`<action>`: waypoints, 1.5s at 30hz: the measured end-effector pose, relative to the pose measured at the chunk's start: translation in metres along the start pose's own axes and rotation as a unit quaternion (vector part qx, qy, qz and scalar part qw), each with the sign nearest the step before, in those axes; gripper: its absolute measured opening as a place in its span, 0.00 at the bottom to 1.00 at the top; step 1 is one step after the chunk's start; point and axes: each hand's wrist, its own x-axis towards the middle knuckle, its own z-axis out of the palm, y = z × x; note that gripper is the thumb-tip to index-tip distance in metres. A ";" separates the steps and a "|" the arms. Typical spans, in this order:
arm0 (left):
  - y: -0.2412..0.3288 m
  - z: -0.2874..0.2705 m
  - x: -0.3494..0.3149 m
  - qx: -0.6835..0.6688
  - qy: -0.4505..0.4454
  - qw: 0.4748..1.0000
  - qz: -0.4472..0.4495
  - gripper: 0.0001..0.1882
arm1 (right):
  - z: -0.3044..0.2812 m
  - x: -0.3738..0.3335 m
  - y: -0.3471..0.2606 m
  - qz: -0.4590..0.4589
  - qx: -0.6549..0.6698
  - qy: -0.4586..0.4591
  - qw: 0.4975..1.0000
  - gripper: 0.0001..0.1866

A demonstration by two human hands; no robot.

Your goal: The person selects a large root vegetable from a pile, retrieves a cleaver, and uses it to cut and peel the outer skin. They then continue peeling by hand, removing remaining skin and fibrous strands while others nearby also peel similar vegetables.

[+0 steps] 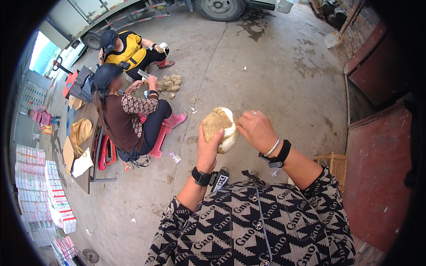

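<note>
A large round jicama [214,125] is held up in front of my body, above the concrete floor. Rough tan skin covers much of it, while white flesh shows along its right side and bottom. My left hand [207,148] grips it from the lower left, thumb across the front. At its right edge, my right hand [257,130] is closed, thumb and forefinger pinched at what looks like a loose edge of the brown peel [237,124]. The fingers partly cover this piece.
Ahead left, a seated person in brown [119,111] handles a blade near a heap of tan roots [171,83]; a person in yellow [133,52] holds a white root. A table [83,181], stacked printed packages [31,177], a wooden chair [336,167] and a truck [220,9] stand around.
</note>
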 end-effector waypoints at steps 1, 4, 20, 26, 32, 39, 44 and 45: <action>0.000 -0.001 0.000 0.004 -0.002 1.000 0.005 0.30 | 0.002 0.000 -0.001 0.000 -0.001 0.007 1.000 0.04; 0.000 -0.002 0.002 0.014 -0.006 1.000 0.005 0.31 | 0.007 0.002 -0.003 -0.003 -0.011 0.023 1.000 0.05; -0.002 -0.044 -0.004 -0.100 -0.141 0.979 -0.111 0.35 | 0.021 0.005 0.070 0.180 -0.018 0.022 0.983 0.03; -0.009 -0.047 -0.007 -0.198 -0.103 0.964 -0.143 0.35 | 0.009 0.004 0.082 0.200 -0.010 0.028 0.979 0.01; -0.011 -0.041 0.001 -0.180 -0.048 0.975 -0.119 0.31 | 0.004 0.010 0.007 0.055 0.064 0.047 0.995 0.02; -0.009 -0.034 -0.002 -0.102 -0.001 0.995 -0.017 0.28 | 0.007 0.016 -0.019 0.012 0.048 0.019 0.999 0.04; -0.001 -0.030 -0.008 -0.074 0.029 0.996 0.028 0.26 | 0.014 0.018 -0.020 0.000 0.041 0.020 0.999 0.05; 0.000 -0.030 -0.010 -0.058 0.035 0.997 0.040 0.27 | 0.015 0.018 -0.021 -0.005 0.036 0.020 0.999 0.05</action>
